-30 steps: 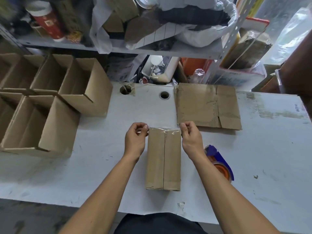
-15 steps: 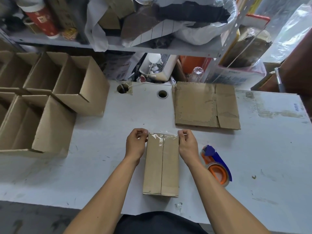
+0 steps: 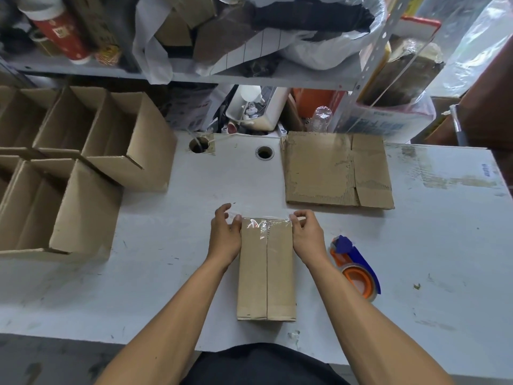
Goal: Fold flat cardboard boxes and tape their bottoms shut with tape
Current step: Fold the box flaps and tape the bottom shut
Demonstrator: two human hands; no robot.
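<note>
A folded box (image 3: 266,269) is laid bottom up on the bench (image 3: 172,245), its far end crossed by clear tape (image 3: 263,225). The left hand (image 3: 225,234) is set against the box's left edge, fingers loosely spread; the tape's right end is pinched by the right hand (image 3: 306,234). A tape dispenser (image 3: 355,269) lies just right; open boxes (image 3: 83,168) stand left.

Brown cardboard box (image 3: 266,269) lies bottom-up, clear tape (image 3: 263,225) across its far end.
</note>
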